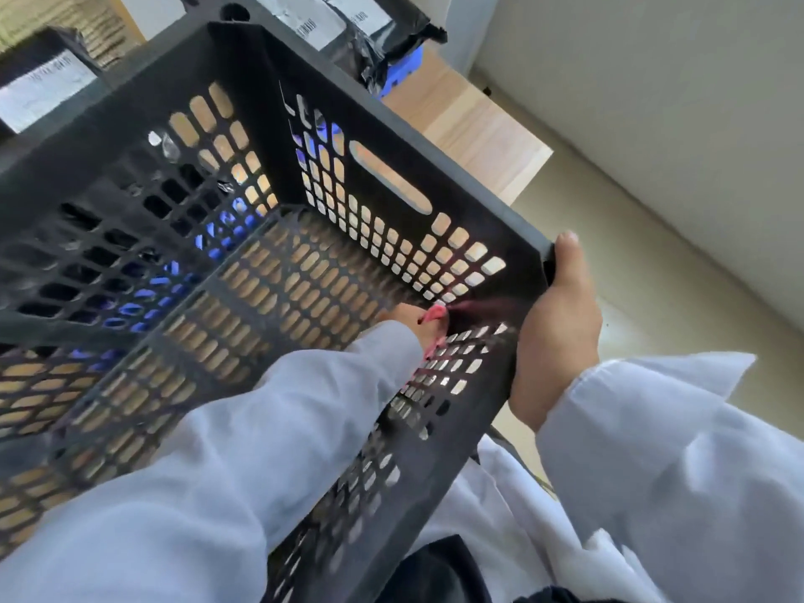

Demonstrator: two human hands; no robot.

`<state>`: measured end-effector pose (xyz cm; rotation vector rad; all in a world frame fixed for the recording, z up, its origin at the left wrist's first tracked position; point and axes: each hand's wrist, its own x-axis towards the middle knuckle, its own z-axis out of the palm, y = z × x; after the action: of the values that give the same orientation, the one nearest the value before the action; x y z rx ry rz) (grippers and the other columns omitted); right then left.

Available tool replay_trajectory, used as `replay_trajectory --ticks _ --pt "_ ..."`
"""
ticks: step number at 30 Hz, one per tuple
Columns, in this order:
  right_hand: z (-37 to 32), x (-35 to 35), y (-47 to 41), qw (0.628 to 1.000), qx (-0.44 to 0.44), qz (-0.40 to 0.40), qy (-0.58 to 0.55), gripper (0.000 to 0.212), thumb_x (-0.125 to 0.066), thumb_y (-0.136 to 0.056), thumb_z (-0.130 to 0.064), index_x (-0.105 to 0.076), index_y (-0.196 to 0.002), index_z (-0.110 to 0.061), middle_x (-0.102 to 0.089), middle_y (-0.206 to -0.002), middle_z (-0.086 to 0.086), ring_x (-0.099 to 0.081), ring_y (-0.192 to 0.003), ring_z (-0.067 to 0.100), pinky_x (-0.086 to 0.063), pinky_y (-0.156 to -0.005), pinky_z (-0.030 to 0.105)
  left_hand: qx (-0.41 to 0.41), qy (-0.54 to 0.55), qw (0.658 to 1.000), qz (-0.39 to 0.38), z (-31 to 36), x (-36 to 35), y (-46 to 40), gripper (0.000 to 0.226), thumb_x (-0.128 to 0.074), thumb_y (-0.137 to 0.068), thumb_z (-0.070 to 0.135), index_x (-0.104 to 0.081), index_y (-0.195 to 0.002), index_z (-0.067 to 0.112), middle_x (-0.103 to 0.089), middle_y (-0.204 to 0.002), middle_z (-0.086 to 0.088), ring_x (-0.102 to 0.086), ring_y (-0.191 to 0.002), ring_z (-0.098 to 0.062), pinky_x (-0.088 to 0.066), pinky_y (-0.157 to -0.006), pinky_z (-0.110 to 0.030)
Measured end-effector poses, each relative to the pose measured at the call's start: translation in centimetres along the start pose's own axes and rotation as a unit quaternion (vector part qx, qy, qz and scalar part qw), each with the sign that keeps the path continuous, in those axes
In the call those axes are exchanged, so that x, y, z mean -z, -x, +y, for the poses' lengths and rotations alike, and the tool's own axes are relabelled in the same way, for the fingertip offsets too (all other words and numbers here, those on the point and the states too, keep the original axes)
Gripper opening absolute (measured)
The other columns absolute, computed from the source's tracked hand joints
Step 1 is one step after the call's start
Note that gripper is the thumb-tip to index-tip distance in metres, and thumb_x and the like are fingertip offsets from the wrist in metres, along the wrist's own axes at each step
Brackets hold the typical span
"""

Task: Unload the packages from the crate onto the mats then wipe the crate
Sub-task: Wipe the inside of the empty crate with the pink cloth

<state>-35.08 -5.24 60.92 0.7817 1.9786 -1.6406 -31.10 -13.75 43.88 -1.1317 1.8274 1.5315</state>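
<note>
Head view. Black perforated crate [269, 237] tilted toward the camera, filling centre to 9 o'clock, interior empty of packages — unloading judged done, wiping step in hand. Right hand [557, 328] at 3 o'clock, thumb up along the crate's corner rim, other fingers hidden behind the wall; looks like a grip on the corner, probably to steady the tilt so the inside faces up for wiping. Left hand [411, 317] reaching deep into the near-right inside corner, mostly hidden by grey sleeve [243, 450]; pinching a pink cloth [435, 317] against the wall, exact finger spread cannot be told. Cloth blurred, likely mid-wipe.

Around: black bagged packages with white labels [343, 19] at 12 o'clock, lying on a blue mat [402, 74]; another labelled package [43, 87] at 10 o'clock. Wooden tabletop [474, 124] at 1 o'clock, pale floor [674, 176] at 2 o'clock. White coat [652, 493] at 5 o'clock. Own sleeve blocking sight of the crate's near wall; nothing seen blocking the cloth.
</note>
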Motion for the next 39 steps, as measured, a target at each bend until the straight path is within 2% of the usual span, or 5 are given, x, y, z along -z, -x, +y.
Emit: replay_trajectory --ticks 12,21,25,31,39 --pt "0.3 -0.7 0.6 0.997 0.014 0.071 0.041 0.049 -0.050 -0.084 -0.066 -0.069 -0.076 -0.022 -0.075 -0.078 0.003 -0.072 -0.079 0.029 -0.056 -0.089 0.046 -0.043 -0.133 0.990 0.021 1.1 0.7 2.1 0.069 -0.016 -0.098 0.056 -0.065 -0.089 0.008 -0.065 -0.080 -0.011 -0.058 -0.071 -0.027 -0.046 -0.071 -0.034" --pt "0.2 -0.6 0.4 0.996 0.016 0.078 0.045 0.049 -0.049 -0.088 -0.061 -0.071 -0.078 -0.018 -0.070 -0.071 0.001 -0.066 -0.070 0.025 -0.056 -0.084 0.040 -0.220 -0.026 0.975 0.006 2.4 2.0 8.2 0.051 -0.042 -0.094 0.056 -0.062 -0.072 0.014 -0.062 -0.065 -0.011 -0.063 -0.071 -0.039 -0.055 -0.068 -0.045" --pt "0.3 -0.8 0.4 0.996 0.024 0.078 0.044 0.049 -0.049 -0.086 -0.061 -0.069 -0.072 -0.018 -0.067 -0.064 0.000 -0.064 -0.068 0.027 -0.057 -0.087 0.049 -0.238 0.031 0.971 -0.003 3.1 2.9 11.1 0.061 -0.038 -0.084 0.076 -0.060 -0.064 0.023 -0.050 -0.044 -0.005 -0.051 -0.041 -0.030 -0.045 -0.044 -0.040" --pt "0.3 -0.6 0.5 0.997 0.026 0.069 0.035 0.050 -0.050 -0.086 -0.059 -0.072 -0.073 -0.016 -0.069 -0.064 0.000 -0.066 -0.068 0.025 -0.057 -0.082 0.042 -0.325 0.040 0.945 0.005 4.0 4.2 14.6 0.036 -0.040 -0.093 0.063 -0.068 -0.075 0.050 -0.059 -0.048 0.014 -0.056 -0.045 -0.004 -0.042 -0.053 -0.025" --pt "0.3 -0.7 0.5 0.997 0.021 0.064 0.027 0.047 -0.050 -0.085 -0.060 -0.068 -0.070 -0.019 -0.064 -0.060 -0.003 -0.061 -0.065 0.024 -0.051 -0.077 0.039 -0.176 0.191 0.955 -0.147 3.8 9.3 11.0 0.052 -0.075 -0.069 0.054 -0.073 -0.080 0.003 -0.072 -0.076 -0.011 -0.067 -0.069 -0.019 -0.053 -0.067 -0.025"
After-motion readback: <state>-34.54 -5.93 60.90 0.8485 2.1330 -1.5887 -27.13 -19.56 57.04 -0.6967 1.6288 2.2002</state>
